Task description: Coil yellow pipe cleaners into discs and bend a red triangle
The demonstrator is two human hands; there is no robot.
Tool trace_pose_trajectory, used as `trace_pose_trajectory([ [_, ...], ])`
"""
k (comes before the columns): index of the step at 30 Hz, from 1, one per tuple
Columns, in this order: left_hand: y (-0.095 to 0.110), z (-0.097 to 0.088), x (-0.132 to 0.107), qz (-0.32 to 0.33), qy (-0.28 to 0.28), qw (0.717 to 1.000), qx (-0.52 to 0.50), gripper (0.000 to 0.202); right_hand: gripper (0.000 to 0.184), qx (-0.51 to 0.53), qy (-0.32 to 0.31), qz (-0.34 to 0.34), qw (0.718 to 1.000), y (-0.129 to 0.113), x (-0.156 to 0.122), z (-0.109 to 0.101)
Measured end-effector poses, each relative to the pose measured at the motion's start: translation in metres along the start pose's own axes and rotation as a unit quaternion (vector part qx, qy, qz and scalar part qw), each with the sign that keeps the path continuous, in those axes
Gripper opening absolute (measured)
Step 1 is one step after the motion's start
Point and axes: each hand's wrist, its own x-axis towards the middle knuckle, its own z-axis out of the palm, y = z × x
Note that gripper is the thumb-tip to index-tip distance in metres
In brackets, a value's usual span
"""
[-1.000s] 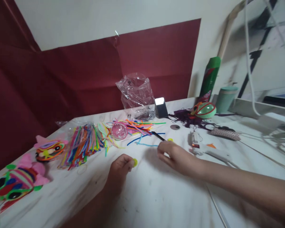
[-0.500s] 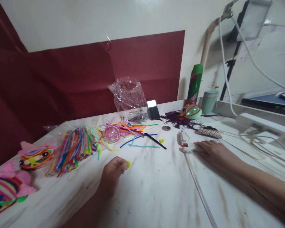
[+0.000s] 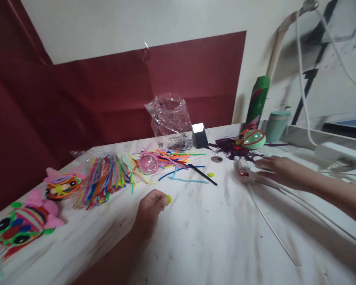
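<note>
My left hand (image 3: 152, 204) is pinched closed on a small yellow disc (image 3: 169, 199), held low over the middle of the table. At the right, my right hand (image 3: 284, 170) is on the handle of a white glue gun (image 3: 245, 174), which is blurred by motion and shows a small orange-red light. Its fingers partly cover the handle. A long glue stick (image 3: 274, 229) trails from the gun toward the front. Another yellow disc (image 3: 210, 174) lies beside a black stick (image 3: 203, 174). A grey round disc (image 3: 216, 159) lies behind them.
Two colourful fish-like crafts (image 3: 25, 221) lie at the left. Pipe cleaners (image 3: 106, 180), a clear pink ball (image 3: 148, 163) and a plastic bag (image 3: 169, 118) line the back. Back right stand a green ball craft (image 3: 253, 139), a green can (image 3: 258, 99), a cup (image 3: 278, 126) and a power strip (image 3: 338, 154).
The view has turned left. The glue gun has shifted and its glue stick has swung to the right under my right hand. My left hand still holds the yellow disc.
</note>
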Motion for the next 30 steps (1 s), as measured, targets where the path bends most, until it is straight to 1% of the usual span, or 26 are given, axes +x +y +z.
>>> trace_pose_trajectory([
  [1, -0.001, 0.0, 0.0, 0.006, 0.001, 1.0, -0.008, 0.016, 0.01, 0.037, -0.027, -0.024, 0.999, -0.016, 0.004, -0.006],
  [3, -0.003, 0.0, -0.001, 0.018, -0.001, 1.0, -0.022, 0.015, 0.014, 0.138, -0.038, 0.002, 0.99, -0.056, 0.009, -0.01],
  [4, -0.002, 0.0, -0.001, 0.02, 0.001, 0.999, -0.026, 0.015, 0.017, 0.21, -0.052, -0.016, 0.976, -0.08, 0.009, -0.007],
  [5, -0.002, 0.001, -0.001, 0.021, 0.004, 0.999, -0.033, 0.014, 0.019, 0.275, -0.082, -0.043, 0.957, -0.104, 0.007, -0.001],
  [7, 0.0, 0.001, -0.002, 0.02, 0.013, 0.999, -0.046, 0.014, 0.02, 0.368, -0.145, -0.081, 0.915, -0.149, 0.001, 0.016],
  [8, 0.001, 0.001, -0.002, 0.02, 0.014, 0.998, -0.051, 0.014, 0.018, 0.398, -0.153, -0.087, 0.9, -0.168, -0.002, 0.026],
  [9, 0.002, 0.0, -0.001, 0.023, 0.013, 0.998, -0.055, 0.014, 0.016, 0.413, -0.157, -0.093, 0.892, -0.185, -0.005, 0.036],
  [11, 0.002, -0.001, -0.001, 0.034, 0.003, 0.998, -0.061, 0.014, 0.012, 0.424, -0.156, -0.091, 0.888, -0.207, -0.009, 0.051],
  [12, 0.001, -0.001, 0.0, 0.039, -0.003, 0.997, -0.062, 0.013, 0.01, 0.422, -0.156, -0.089, 0.889, -0.213, -0.01, 0.056],
  [14, -0.001, -0.002, 0.0, 0.043, -0.015, 0.998, -0.051, 0.013, 0.007, 0.419, -0.151, -0.083, 0.892, -0.218, -0.011, 0.062],
  [19, -0.004, -0.002, -0.001, 0.034, -0.024, 0.999, 0.002, 0.012, 0.009, 0.417, -0.143, -0.083, 0.894, -0.213, -0.015, 0.07],
  [25, -0.002, -0.002, -0.003, 0.04, -0.039, 0.996, 0.063, 0.012, 0.013, 0.434, -0.147, -0.086, 0.885, -0.21, -0.02, 0.074],
  [27, -0.002, -0.003, -0.003, 0.056, -0.042, 0.995, 0.077, 0.012, 0.015, 0.412, -0.125, -0.109, 0.896, -0.209, -0.02, 0.074],
  [30, -0.002, -0.004, -0.002, 0.085, -0.039, 0.991, 0.093, 0.013, 0.014, 0.35, -0.064, -0.151, 0.922, -0.207, -0.021, 0.076],
])
